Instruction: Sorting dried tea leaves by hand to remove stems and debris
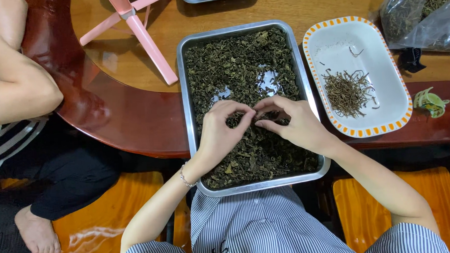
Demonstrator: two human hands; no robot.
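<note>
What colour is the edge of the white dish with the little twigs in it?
The white dish has an orange rim with small white squares, clearest in the head view.

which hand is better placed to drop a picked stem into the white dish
Right, probably. The right hand is over the metal tray on the side nearest the white dish, which holds the stem pile. The left hand would have to cross over.

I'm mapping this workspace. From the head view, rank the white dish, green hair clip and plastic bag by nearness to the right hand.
From the right hand:
1. White dish with orange-marked rim, just to its right.
2. Green hair clip, farther right on the table edge.
3. Plastic bag of dried leaves, far right corner.
</note>
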